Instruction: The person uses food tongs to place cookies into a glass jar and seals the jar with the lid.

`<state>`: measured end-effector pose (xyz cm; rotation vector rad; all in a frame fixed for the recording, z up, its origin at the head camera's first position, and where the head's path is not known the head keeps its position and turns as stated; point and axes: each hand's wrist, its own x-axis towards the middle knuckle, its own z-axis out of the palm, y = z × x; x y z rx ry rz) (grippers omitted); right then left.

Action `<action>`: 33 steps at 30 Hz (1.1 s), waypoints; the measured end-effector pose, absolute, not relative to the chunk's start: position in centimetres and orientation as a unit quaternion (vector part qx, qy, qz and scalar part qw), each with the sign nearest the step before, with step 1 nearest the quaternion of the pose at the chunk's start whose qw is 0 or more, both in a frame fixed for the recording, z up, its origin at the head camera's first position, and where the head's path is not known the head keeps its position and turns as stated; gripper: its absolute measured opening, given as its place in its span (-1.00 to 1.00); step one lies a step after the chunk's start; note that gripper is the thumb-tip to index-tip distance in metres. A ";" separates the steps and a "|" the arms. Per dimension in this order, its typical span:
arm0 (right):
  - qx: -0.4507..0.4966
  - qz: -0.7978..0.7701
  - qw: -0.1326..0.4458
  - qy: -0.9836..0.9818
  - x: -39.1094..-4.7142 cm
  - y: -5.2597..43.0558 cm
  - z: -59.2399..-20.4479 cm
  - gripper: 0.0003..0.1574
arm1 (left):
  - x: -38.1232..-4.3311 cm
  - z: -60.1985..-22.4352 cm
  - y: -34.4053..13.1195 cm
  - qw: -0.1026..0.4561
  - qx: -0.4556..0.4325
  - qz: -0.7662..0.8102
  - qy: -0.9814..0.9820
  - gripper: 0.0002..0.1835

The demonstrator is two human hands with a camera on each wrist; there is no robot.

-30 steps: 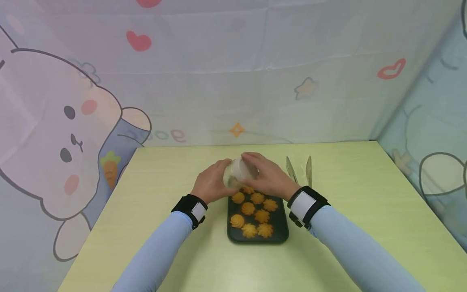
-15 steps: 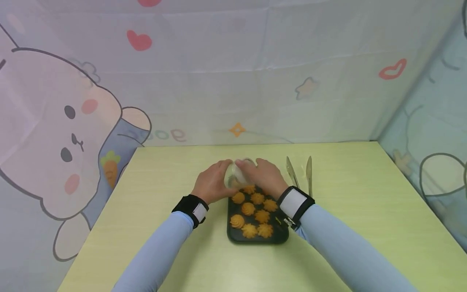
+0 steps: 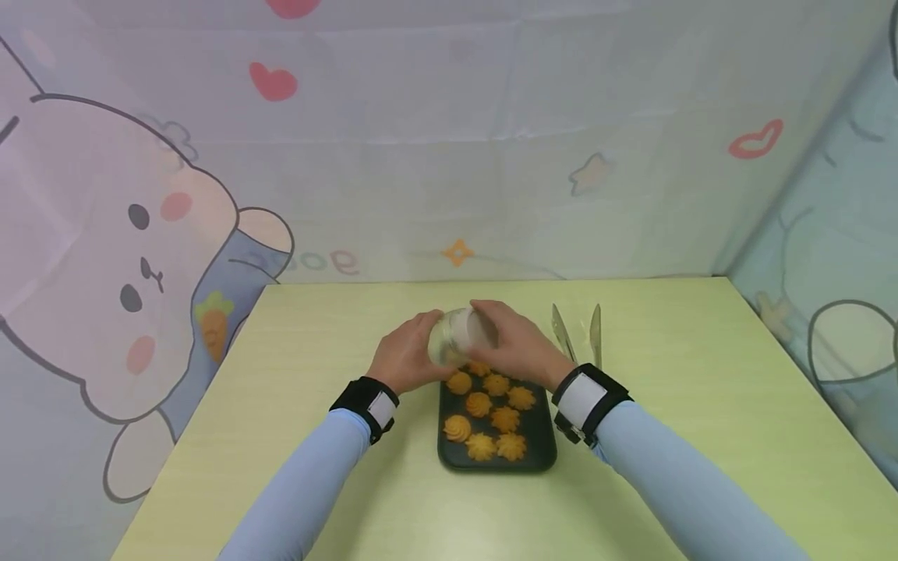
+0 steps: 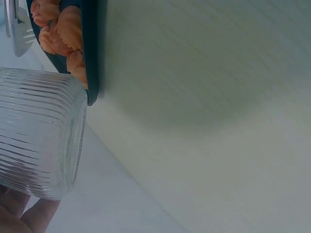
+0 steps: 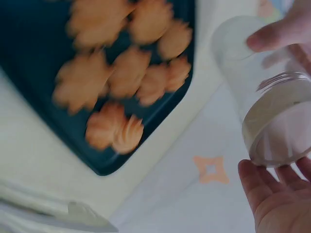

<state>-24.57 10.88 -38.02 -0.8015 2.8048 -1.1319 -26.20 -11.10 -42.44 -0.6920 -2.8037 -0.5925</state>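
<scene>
My left hand (image 3: 407,354) grips a clear glass jar (image 3: 443,339), which lies tilted on its side above the table. The left wrist view shows the ribbed wall of the jar (image 4: 34,131); nothing can be seen inside it. Around the jar's pale lid (image 3: 468,331), at the right end, curls my right hand (image 3: 522,347). In the right wrist view that hand's fingertips (image 5: 248,170) touch the rim of the lid. Just below both hands is a dark tray (image 3: 536,452) of golden piped cookies (image 3: 505,419).
Metal tongs (image 3: 595,335) lie spread behind the right wrist, partly covered by it. All this rests on a pale yellow table (image 3: 295,436). A printed cloth (image 3: 421,156) hangs behind the table's back edge.
My right hand turned forward over the lid half a second ago, and now it is back around the lid's right side. The left hand and jar stay nearly in place.
</scene>
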 end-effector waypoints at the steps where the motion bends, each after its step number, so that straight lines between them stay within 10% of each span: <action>1: -0.269 -0.355 0.000 0.895 -24.6 11.0 -38.2 -0.07 | -26.2 -42.5 -11.2 0.094 -0.229 -0.202 -0.948 -0.07; 33: -0.077 -0.149 0.017 0.986 -26.8 32.9 -41.8 -0.10 | -26.4 -42.7 -13.5 0.097 -0.159 -0.270 -0.945 -0.07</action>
